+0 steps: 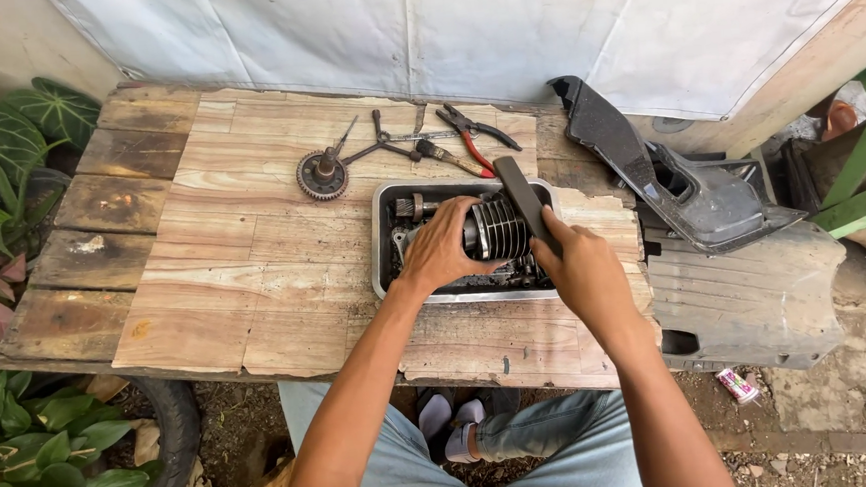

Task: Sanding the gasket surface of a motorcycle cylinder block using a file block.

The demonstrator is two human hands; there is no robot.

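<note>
Here, left hand (445,248) grips finned cylinder (497,232) — right hand (580,265) holds dark bar (524,200).

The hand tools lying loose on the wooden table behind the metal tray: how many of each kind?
Pliers with red handles: 1
Small brush: 1
Dark three-armed wrench: 1
Screwdriver: 1
Total: 4
The toothed gear on its shaft is a part, not counted.

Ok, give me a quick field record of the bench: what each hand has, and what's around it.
left hand: grips finned engine cylinder
right hand: holds flat dark bar against the cylinder
container: metal tray, greasy parts inside
behind tray: gear on shaft, red-handled pliers, small brush
surface: wooden bench
right side: dark plastic panels
</note>
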